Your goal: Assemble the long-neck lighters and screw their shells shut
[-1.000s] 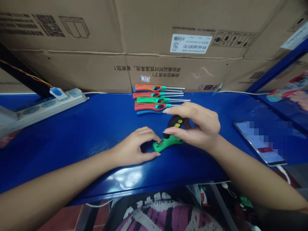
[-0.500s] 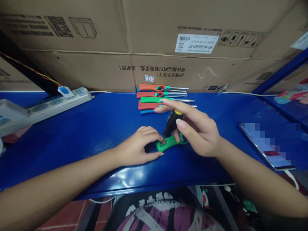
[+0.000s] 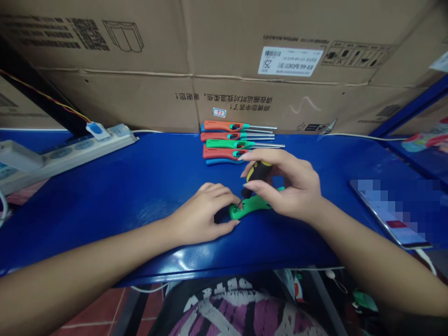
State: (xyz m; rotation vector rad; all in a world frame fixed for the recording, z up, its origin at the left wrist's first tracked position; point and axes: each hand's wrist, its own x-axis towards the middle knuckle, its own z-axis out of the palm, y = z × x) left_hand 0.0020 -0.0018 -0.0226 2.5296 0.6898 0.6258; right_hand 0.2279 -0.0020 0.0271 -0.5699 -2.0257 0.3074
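A green long-nosed lighter [image 3: 254, 204] lies on the blue table, its butt end toward my left hand [image 3: 209, 210]. The thumb and fingers of that hand grip the butt end from either side. My right hand [image 3: 292, 186] is closed around the handle of a black and yellow screwdriver [image 3: 258, 171]. The screwdriver leans, its tip down at the dark slot in the lighter's handle near my left fingertips. Part of the lighter's front is hidden beneath my right hand.
Several coloured long-nosed lighters [image 3: 226, 139] lie stacked in a row against the cardboard box [image 3: 140, 100]. A white power strip [image 3: 73, 151] is at the left. A phone [image 3: 388, 214] with a white cable lies at the right on the blue table [image 3: 175, 163].
My right hand has turned about the screwdriver, with its fingers drawn closer round the handle, which now leans further over. My left hand stays on the lighter. The view has shifted slightly.
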